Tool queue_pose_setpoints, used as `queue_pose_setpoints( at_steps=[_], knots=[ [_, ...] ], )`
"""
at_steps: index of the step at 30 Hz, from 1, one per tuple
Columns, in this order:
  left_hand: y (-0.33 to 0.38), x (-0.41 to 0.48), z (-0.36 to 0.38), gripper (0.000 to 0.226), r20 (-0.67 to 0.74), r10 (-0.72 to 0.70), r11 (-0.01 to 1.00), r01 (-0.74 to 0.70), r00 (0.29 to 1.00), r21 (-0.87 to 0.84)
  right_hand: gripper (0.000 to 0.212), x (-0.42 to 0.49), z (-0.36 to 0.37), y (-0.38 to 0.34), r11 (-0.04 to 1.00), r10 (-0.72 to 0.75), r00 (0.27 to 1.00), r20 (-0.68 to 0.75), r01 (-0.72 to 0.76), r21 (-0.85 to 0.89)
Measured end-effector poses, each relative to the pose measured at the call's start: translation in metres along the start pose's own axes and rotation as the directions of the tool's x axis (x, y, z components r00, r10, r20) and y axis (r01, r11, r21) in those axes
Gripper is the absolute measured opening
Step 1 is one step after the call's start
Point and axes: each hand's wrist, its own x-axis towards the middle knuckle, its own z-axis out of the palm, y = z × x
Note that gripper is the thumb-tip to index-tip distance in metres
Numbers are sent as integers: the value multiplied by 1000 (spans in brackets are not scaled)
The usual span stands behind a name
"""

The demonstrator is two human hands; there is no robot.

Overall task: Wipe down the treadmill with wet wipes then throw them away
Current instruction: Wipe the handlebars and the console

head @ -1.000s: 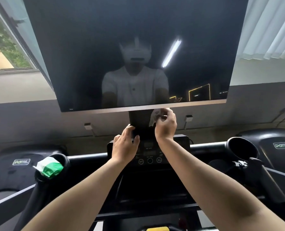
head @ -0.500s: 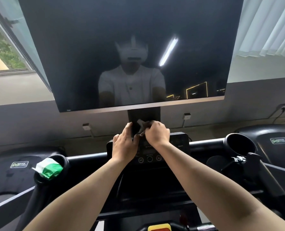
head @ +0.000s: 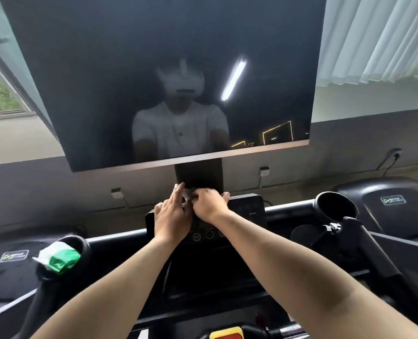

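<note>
The treadmill's black control panel (head: 247, 209) sits below a large dark screen (head: 169, 69) on a black post (head: 199, 174). My right hand (head: 209, 203) is closed on a small crumpled wet wipe (head: 188, 193) at the foot of the post, above the panel's top edge. My left hand (head: 172, 215) is right beside it, fingers stretched up and touching the wipe; most of the wipe is hidden between the hands. A green-and-white wet wipe pack (head: 58, 258) stands in the left cup holder (head: 80, 243).
An empty cup holder (head: 335, 207) is on the right of the black handlebar (head: 288, 210). Neighbouring treadmills (head: 389, 204) stand left and right. A yellow-red stop key (head: 226, 333) shows at the bottom edge. Wall, window and curtains are behind.
My right hand came down from the screen's lower edge with the wipe to the post's base. The left hand's fingers rose to meet it, and the two hands now touch.
</note>
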Motion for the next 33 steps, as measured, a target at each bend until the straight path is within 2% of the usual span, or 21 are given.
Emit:
queue_pose_setpoints(
  at_steps=[2, 5, 9, 12, 15, 18, 20, 22, 24, 26, 29, 33],
  knots=[
    [0, 0, -1, 56, 5, 9, 1000, -9, 1000, 2, 35, 0, -10, 10, 999, 28, 999, -39, -29, -36],
    [0, -2, -2, 55, 0, 20, 1000, -20, 1000, -4, 35, 0, -24, 31, 991, 136, 982, -131, -134, 24],
    [0, -2, -3, 54, -4, 37, 999, -37, 999, -5, 32, 2, -28, 39, 971, 232, 956, -179, -218, 96],
    [1, -2, -3, 55, -3, 28, 1000, -28, 1000, -2, 32, 0, -24, 31, 976, 215, 962, -168, -219, -7],
    [3, -1, -4, 58, -9, 2, 1000, -2, 1000, -14, 30, 0, -12, 14, 995, 75, 992, -101, -81, -59],
    [1, 2, -4, 62, -11, -16, 999, 15, 1000, -41, 33, 6, 3, 1, 987, -131, 990, -47, 134, 85],
    [0, 3, -5, 65, -3, -8, 999, 8, 1000, -52, 37, 10, 0, 5, 960, -212, 966, -150, 235, 153],
    [2, 2, -6, 70, -13, -8, 998, 7, 1000, -55, 43, 12, -9, 14, 921, -247, 905, -348, 330, 206],
    [3, 1, -5, 71, -24, -12, 999, 11, 1000, -43, 42, 17, -21, 23, 894, -230, 822, -522, 390, 221],
    [2, 0, -3, 70, -32, -5, 1000, 4, 999, -30, 31, 22, -27, 28, 896, -142, 797, -587, 355, 267],
    [3, 1, -5, 66, -37, 3, 999, -4, 999, -40, 31, 20, -20, 32, 890, 42, 855, -518, 204, 408],
    [2, 0, -4, 64, -36, 8, 999, -9, 999, -35, 37, 13, 1, 27, 924, 2, 927, -374, 142, 356]
  ],
)
